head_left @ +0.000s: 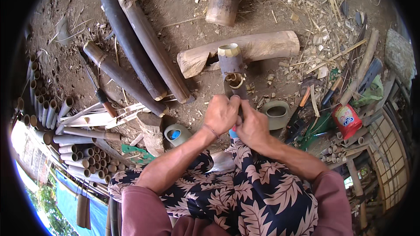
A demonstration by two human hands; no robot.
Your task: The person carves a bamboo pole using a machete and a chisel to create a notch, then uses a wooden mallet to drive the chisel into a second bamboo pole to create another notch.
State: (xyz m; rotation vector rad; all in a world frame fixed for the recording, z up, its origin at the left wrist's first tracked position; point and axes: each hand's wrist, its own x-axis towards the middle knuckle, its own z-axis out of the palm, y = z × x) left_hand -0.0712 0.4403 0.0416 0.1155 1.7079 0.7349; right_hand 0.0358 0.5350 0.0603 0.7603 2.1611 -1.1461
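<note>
In front of my lap, my left hand (222,113) and my right hand (253,124) are closed close together. From between them sticks a narrow grey bamboo tube (238,90), its hollow end pale and ragged. Along the tube's left side runs the dark flat blade of a knife (227,87); a blue and pink handle end (233,133) shows below my right hand. How the fingers wrap round is partly hidden. Just beyond, a short bamboo piece (230,63) with a trimmed pale rim leans on a notched, curved bamboo log (271,46).
Long bamboo poles (153,46) lie to the left, beside a wooden-handled blade (105,100). Cut tubes (89,161) are stacked farther left. On the right are more handled tools (306,98) and a red packet (347,120). Shavings litter the dirt around my clogs (278,113).
</note>
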